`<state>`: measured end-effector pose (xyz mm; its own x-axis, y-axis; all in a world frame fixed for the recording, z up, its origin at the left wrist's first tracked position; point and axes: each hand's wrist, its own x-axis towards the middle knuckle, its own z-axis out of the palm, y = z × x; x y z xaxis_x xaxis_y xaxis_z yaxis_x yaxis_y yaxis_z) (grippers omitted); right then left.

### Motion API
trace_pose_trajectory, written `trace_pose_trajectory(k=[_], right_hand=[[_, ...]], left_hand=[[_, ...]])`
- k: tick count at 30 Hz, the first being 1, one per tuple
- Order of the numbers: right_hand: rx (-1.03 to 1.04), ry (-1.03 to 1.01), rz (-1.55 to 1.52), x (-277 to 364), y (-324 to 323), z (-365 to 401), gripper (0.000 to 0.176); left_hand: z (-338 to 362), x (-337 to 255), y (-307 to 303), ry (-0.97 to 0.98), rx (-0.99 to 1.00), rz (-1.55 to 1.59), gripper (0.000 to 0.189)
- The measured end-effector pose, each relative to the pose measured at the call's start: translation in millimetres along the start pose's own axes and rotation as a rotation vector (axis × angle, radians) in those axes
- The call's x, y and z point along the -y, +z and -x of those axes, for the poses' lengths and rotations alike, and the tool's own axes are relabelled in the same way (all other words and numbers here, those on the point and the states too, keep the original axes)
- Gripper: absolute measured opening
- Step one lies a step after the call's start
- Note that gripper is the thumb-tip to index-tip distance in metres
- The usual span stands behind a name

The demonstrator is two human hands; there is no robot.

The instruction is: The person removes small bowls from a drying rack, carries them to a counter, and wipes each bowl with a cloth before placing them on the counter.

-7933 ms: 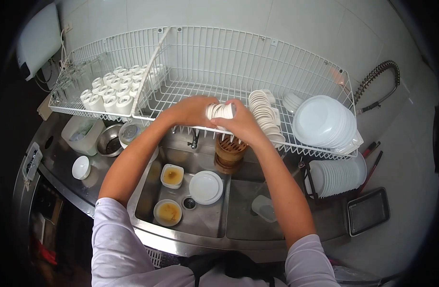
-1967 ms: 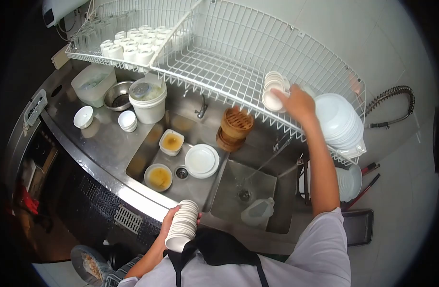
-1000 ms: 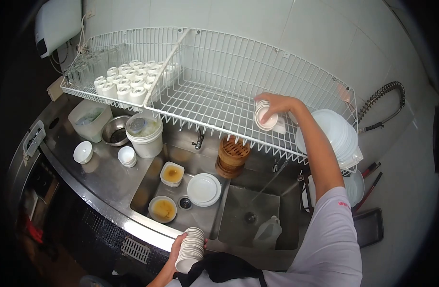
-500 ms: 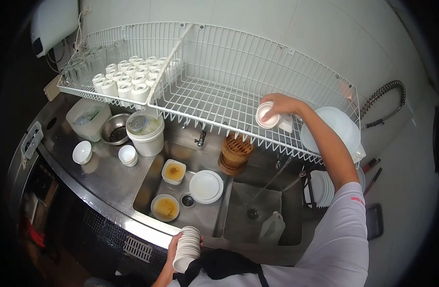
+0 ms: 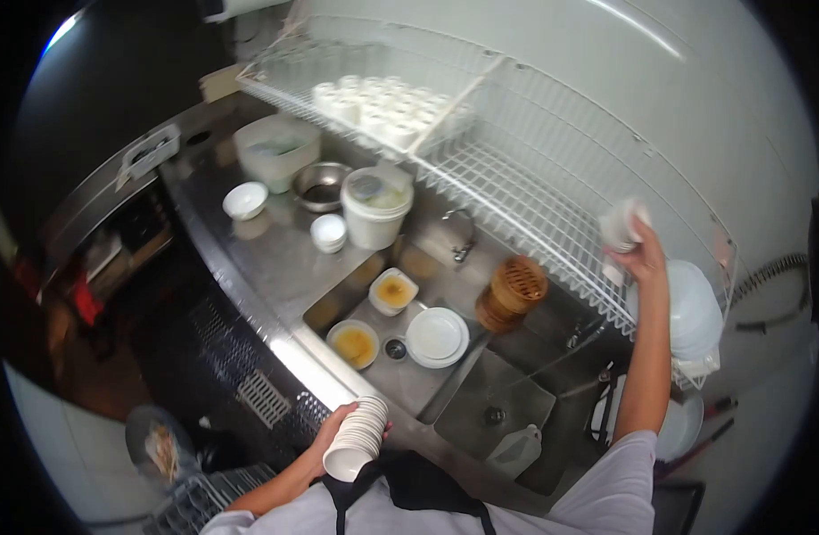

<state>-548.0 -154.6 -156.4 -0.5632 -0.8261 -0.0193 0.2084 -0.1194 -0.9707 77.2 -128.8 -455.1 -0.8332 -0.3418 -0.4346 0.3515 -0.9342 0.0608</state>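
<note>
Low in front of my body, my left hand [image 5: 332, 432] is wrapped round a long stack of small white bowls [image 5: 358, 439], nested and tilted, with the open rim facing down toward me. My right hand [image 5: 643, 255] reaches out over the right part of the white wire rack [image 5: 525, 192]. Its fingers close round small white bowls [image 5: 621, 225], blurred by motion, so I cannot count them. Another small white piece shows just below that hand. To the right of my right wrist stand large white plates [image 5: 690, 308] in the rack.
Several white cups [image 5: 387, 107] fill the rack's left section. Below, the sink holds white plates [image 5: 436, 334], a bowl of yellowish liquid [image 5: 352, 344], a bamboo steamer [image 5: 514, 290] and a plastic jug [image 5: 518, 448]. A white bucket [image 5: 374, 218] and metal bowl [image 5: 318, 189] stand on the counter.
The view has swung left, so the sink and rack appear shifted right. My right hand has turned the small bowls on the rack more upright. My left hand keeps its stack.
</note>
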Motion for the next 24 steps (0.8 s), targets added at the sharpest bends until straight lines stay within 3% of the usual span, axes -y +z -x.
trace_pose_trajectory(k=[3, 5, 11, 13, 19, 21, 24], right_hand=[[0.037, -0.025, -0.411, 4.8, -5.4, 5.1, 0.052], [0.135, -0.060, -0.506, -2.2, -11.8, 6.9, 0.047], [0.031, -0.031, -0.542, -54.4, 111.9, 110.6, 0.053], [0.495, 0.040, -0.526, -107.7, 140.8, 136.5, 0.054], [0.660, 0.598, -0.431, -274.1, 317.2, 188.9, 0.056], [0.738, 0.738, -0.532, -332.7, 372.0, 197.3, 0.055], [0.703, 0.928, -0.535, -399.7, 451.0, 201.4, 0.052]], left_hand=[[23.7, 9.1, -3.1, 0.043, -0.015, 0.015, 0.056], [42.2, 13.4, -2.9, 0.067, -0.057, 0.059, 0.056], [78.1, 12.3, -25.8, 0.236, -0.144, 0.126, 0.055], [87.2, 0.7, -39.0, 0.277, -0.129, 0.133, 0.055], [132.9, -64.9, -73.1, 0.424, -0.134, 0.286, 0.053], [158.8, -94.5, -90.4, 0.507, -0.119, 0.291, 0.054], [204.7, -143.3, -106.2, 0.585, -0.163, 0.357, 0.055]])
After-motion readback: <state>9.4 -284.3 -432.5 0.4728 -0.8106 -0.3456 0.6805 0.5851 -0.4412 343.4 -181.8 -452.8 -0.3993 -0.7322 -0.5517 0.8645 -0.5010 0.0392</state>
